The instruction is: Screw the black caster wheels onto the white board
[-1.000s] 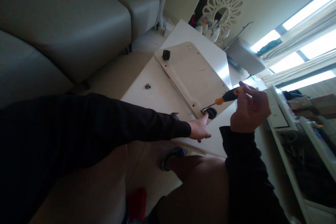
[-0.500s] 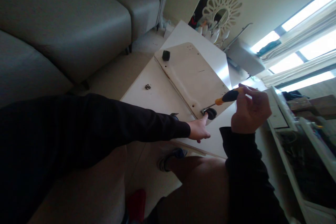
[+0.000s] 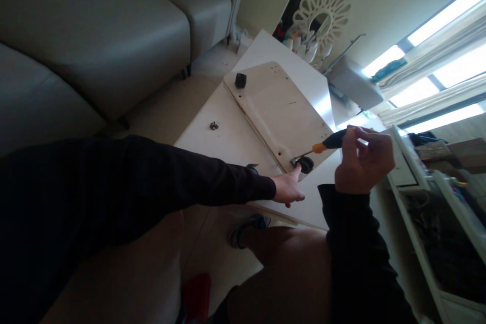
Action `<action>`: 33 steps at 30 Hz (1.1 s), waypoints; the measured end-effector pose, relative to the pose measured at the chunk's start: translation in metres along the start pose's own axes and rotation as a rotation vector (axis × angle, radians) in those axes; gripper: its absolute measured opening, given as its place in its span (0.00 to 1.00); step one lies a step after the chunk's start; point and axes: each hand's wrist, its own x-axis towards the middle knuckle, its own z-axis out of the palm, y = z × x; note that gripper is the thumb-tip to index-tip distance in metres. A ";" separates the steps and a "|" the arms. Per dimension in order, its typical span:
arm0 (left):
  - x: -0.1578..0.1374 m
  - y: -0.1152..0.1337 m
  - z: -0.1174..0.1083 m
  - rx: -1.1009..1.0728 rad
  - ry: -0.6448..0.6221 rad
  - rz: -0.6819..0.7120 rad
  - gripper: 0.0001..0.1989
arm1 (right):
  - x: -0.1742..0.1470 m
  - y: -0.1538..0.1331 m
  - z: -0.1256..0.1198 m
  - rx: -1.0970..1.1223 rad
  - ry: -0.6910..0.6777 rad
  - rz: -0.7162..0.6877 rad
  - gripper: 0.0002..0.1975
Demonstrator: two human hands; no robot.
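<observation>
My right hand (image 3: 362,161) is closed round the end of a screwdriver (image 3: 328,140) with a black and yellow handle. The shaft slants down to the metal plate of a black caster wheel (image 3: 305,164) at the near corner of a whitish panel (image 3: 273,111). One extended digit of my left hand (image 3: 287,187) presses against this caster, its other fingers apart over the table. A second black caster (image 3: 240,80) sits at the panel's far left corner. The screwdriver tip and any screw under it are too small to make out.
The panel lies on a white table (image 3: 197,134), with a small heap of metal screws (image 3: 213,125) left of it. Another dark, partly hidden object (image 3: 252,167) lies beside my left forearm. A grey sofa (image 3: 132,25) stands left, a shelf unit (image 3: 421,212) right.
My right hand has shifted slightly to the right and down, its fingers moving on the screwdriver handle, which has turned a little. My left hand stays on the caster.
</observation>
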 end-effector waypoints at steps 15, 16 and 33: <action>-0.001 0.001 0.000 0.011 0.000 -0.015 0.61 | 0.000 0.007 -0.005 -0.043 -0.012 -0.031 0.11; 0.000 0.001 0.000 0.006 -0.002 -0.014 0.61 | 0.000 0.007 -0.005 -0.036 0.004 -0.029 0.12; 0.001 -0.001 0.001 0.015 0.003 -0.002 0.62 | -0.001 0.007 -0.004 0.043 -0.041 -0.010 0.11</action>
